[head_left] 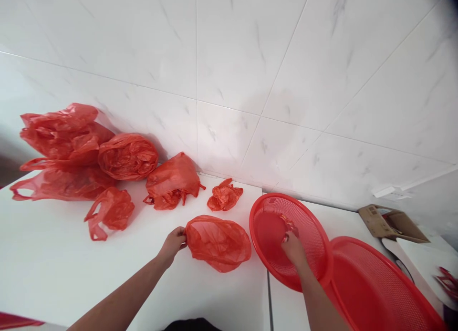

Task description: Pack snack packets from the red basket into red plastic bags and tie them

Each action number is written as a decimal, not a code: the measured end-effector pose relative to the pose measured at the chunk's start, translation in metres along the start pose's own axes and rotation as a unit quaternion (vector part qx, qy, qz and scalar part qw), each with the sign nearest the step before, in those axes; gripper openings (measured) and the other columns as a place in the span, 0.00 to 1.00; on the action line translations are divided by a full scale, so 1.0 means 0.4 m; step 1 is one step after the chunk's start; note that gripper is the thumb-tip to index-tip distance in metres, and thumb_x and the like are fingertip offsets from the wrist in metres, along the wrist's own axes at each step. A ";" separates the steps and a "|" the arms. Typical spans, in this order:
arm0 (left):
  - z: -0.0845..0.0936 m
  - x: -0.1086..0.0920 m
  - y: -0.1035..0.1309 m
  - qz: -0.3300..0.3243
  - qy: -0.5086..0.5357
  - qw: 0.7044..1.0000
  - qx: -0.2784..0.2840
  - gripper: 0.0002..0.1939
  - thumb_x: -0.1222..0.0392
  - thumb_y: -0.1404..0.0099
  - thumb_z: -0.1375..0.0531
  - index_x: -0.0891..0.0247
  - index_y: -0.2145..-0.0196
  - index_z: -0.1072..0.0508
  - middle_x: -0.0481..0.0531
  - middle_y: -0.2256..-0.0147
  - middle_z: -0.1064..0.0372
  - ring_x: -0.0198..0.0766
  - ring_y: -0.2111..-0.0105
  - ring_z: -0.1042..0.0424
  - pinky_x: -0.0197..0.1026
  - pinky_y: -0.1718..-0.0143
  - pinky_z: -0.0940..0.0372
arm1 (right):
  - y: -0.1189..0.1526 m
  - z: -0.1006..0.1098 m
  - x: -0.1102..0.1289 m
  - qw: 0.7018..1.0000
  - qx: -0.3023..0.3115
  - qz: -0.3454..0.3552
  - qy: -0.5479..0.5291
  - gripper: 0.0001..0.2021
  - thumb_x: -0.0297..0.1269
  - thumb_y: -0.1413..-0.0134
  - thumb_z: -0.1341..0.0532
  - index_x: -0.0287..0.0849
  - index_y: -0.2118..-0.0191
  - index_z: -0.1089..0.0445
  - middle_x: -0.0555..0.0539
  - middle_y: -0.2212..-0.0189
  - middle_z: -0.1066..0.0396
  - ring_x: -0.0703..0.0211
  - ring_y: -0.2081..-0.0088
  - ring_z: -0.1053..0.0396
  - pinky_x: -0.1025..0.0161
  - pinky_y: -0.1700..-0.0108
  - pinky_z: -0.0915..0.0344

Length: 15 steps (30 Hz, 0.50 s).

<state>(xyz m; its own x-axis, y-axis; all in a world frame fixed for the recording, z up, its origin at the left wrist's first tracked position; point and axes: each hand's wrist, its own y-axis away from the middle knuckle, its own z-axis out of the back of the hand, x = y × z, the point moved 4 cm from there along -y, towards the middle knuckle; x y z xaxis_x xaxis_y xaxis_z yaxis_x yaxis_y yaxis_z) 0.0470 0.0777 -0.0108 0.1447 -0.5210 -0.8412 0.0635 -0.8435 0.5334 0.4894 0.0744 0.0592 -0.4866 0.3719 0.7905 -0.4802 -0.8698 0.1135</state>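
My left hand (174, 244): fingertips pinched on the left rim of a gaping red bag (219, 244), which lies on the white table (222, 300). My right hand (294, 250): fingers curled around shiny red packets (289, 222) inside the mesh basket (266, 228). Marbled tile wall (229, 54) behind.

1. The bare left forearm (125, 290) enters from 7 o'clock and slants toward the 1-to-2 o'clock direction, its left wrist (162, 258) nearly straight.
2. The bare, ungloved left hand (175, 241) lies near 7 o'clock from the view's centre, thumb and fingers drawn together in a pinch.
3. The bare right forearm (317, 293) enters from 5 o'clock, pointing toward 11.
4. The bare, ungloved right hand (293, 247) reaches downward between 4 and 5 o'clock, its fingertips largely hidden.
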 end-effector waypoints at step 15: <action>-0.022 -0.018 0.008 -0.003 0.002 1.000 0.030 0.08 0.63 0.53 0.40 0.63 0.72 0.33 0.48 0.71 0.29 0.36 0.70 0.29 0.42 0.61 0.33 | 0.213 -0.235 0.340 0.940 0.161 0.288 0.081 0.26 0.32 0.51 0.44 0.51 0.44 0.41 0.49 0.46 0.37 0.58 0.47 0.38 0.60 0.47 0.40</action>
<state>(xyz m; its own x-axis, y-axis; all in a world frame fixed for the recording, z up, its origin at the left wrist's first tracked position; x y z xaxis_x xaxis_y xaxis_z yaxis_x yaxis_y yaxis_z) 0.0550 0.0800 -0.0024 0.1481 -0.5156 -0.8439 0.0041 -0.8530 0.5219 0.3135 0.0813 0.1199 -0.7163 -0.1689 0.6771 0.1305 -0.9856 -0.1078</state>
